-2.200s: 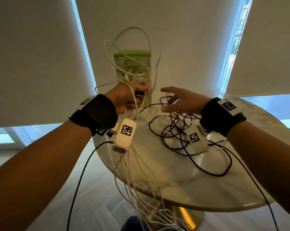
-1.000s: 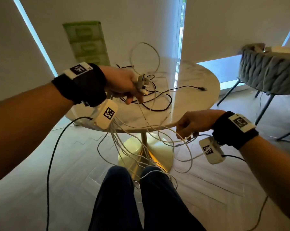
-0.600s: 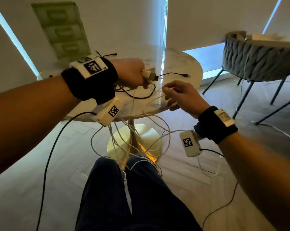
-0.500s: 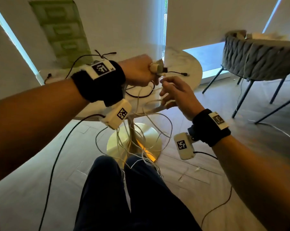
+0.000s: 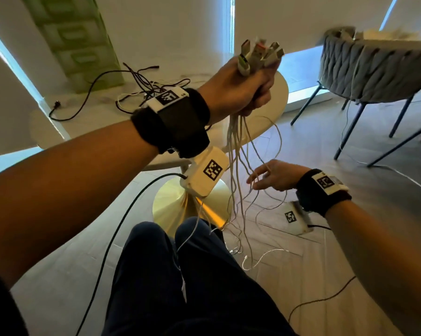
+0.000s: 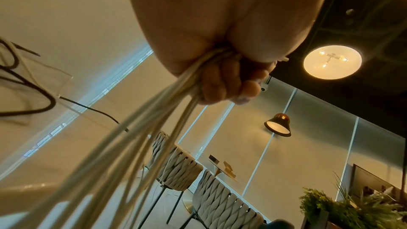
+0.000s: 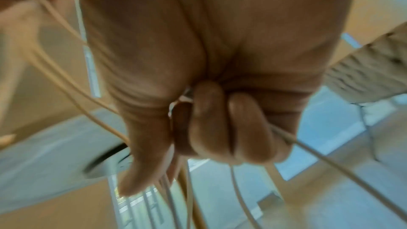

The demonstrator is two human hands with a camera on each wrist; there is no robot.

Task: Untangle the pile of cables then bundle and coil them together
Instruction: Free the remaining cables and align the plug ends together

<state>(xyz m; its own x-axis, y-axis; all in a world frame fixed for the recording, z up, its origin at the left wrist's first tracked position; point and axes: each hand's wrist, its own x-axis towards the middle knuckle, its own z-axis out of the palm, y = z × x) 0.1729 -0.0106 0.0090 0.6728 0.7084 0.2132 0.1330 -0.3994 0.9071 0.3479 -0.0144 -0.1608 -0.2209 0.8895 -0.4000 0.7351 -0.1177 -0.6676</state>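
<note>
Your white cables [image 5: 237, 151] hang in a loose bunch from their plugs [image 5: 259, 55], which fan upward at the top, down to the floor (the ends trail tangled there). Your black cables [image 5: 141, 81] lie in a tangle on the tabletop.

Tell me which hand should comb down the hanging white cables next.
Right. The left hand is clenched round the white cables just below their plugs, while the right hand sits lower among the hanging strands.

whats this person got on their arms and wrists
Bare forearms, no sleeves. Each wrist wears a black wristband topped by a white tag with a black square code. A white camera box with the same kind of code hangs beneath each wrist, trailing a dark cable.
</note>
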